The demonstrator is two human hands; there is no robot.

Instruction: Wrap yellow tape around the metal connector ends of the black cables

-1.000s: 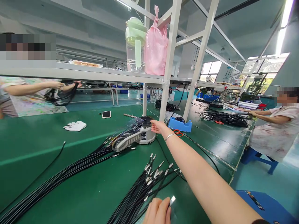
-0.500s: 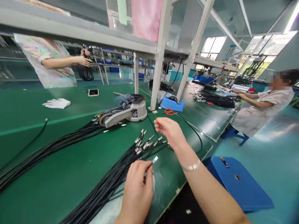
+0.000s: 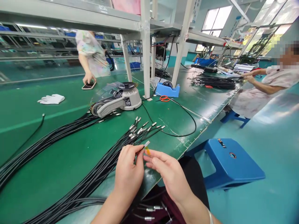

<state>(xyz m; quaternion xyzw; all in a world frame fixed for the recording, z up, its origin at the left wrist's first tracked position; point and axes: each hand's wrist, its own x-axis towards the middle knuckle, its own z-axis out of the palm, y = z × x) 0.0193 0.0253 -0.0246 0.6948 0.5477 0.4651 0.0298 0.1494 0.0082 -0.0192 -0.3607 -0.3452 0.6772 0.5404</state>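
As the left hand (image 3: pixel 128 174) pinches down, a thin black sheathed cable (image 3: pixel 139 149) runs up between thumb and fingers, closed firmly on it, with a bright silver metal tip (image 3: pixel 146 143) poking out just above the grip! Right alongside comes the right hand (image 3: pixel 169 174), fingers (image 3: pixel 154 161) curled and slightly parted, reaching a small amber strip (image 3: pixel 147 151) that sits just below that tip. Are they closed on it? Can't call that from here!

Under the wrists, more silver-tipped cable ends (image 3: pixel 149 210) lie across dark fabric (image 3: pixel 191 174). Just ahead, a long fan of black cables with metal tips (image 3: pixel 140 130) spreads over the glossy green bench mat (image 3: pixel 177 146), a second thick bundle (image 3: pixel 46 140) sweeping in on the left. One lone black cable (image 3: pixel 179 132) loops off to the right.

Further up, there's the rounded grey tape-dispensing machine (image 3: pixel 116 101), then a blue plastic tape holder (image 3: pixel 167 90) with orange-handled scissors (image 3: pixel 164 98) just in front. Off the bench's edge stands a blue plastic stool (image 3: pixel 226 158). Out left, white cloth gloves (image 3: pixel 51 99) lie flat, and a standing co-worker's hand (image 3: pixel 87 77) touches a black-screened smartphone (image 3: pixel 88 85). Far right, a seated co-worker (image 3: pixel 263 90) works beside another coiled black cable bundle (image 3: pixel 213 82)!
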